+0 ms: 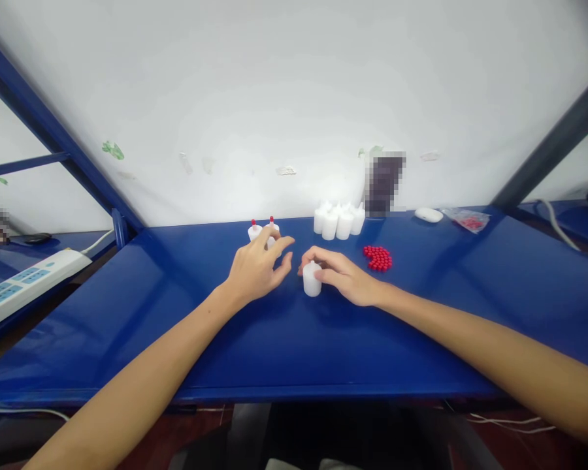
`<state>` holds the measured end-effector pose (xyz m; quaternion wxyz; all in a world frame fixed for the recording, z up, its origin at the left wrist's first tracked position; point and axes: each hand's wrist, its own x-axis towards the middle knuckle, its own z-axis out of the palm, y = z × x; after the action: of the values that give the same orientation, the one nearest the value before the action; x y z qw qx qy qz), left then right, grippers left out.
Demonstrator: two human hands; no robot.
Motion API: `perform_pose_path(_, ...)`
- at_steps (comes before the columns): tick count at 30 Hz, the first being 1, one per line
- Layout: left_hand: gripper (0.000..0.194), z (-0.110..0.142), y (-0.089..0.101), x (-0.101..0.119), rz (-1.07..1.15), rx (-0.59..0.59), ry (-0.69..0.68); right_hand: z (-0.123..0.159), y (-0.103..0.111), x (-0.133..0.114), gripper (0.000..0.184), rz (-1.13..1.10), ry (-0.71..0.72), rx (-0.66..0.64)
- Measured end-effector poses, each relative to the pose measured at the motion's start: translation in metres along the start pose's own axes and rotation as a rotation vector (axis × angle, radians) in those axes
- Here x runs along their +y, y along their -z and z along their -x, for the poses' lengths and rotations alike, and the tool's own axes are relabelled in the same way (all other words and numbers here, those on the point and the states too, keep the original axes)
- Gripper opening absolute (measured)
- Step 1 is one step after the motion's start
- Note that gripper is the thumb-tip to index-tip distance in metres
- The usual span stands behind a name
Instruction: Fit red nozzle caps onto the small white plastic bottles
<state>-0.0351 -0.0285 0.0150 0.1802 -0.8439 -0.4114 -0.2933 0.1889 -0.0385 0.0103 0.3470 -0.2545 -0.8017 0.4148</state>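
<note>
My right hand (pixel 345 274) is closed around a small white bottle (pixel 312 281) with a nozzle top, upright at the middle of the blue table. No red cap shows on this bottle. To its left, my left hand (pixel 259 264) is open, its fingers apart and pointing toward the bottle without touching it. Just behind the left hand stand white bottles with red caps (pixel 253 230), partly hidden by its fingers. A cluster of white bottles without red caps (pixel 338 222) stands farther back. Right of my right hand lies a pile of small red caps (pixel 378 258).
A phone-like dark object (pixel 385 184), blurred out, leans on the wall. A white computer mouse (pixel 428 215) and a clear plastic bag (pixel 466 219) with red bits lie at the back right. A white power strip (pixel 29 284) is at the left, beside the blue table (pixel 294 356).
</note>
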Motion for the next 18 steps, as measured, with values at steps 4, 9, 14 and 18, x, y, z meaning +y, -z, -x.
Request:
perform_pose_path(4, 0.027, 0.003, -0.006, 0.005, 0.250, -0.189, -0.047, 0.006, -0.015, -0.013, 0.011, 0.075, 0.038, -0.142)
perform_pose_path(9, 0.044, 0.004, -0.017, 0.003, 0.327, -0.381, -0.106, 0.010, -0.028, -0.013, 0.015, 0.430, 0.246, -0.231)
perform_pose_path(14, 0.046, -0.003, -0.021, 0.005, 0.384, -0.435, -0.001, 0.009, -0.025, -0.008, 0.014, 0.572, 0.283, -0.206)
perform_pose_path(18, 0.035, -0.018, -0.025, 0.013, 0.385, -0.478, -0.001, 0.014, -0.032, -0.011, 0.011, 0.687, 0.470, -0.217)
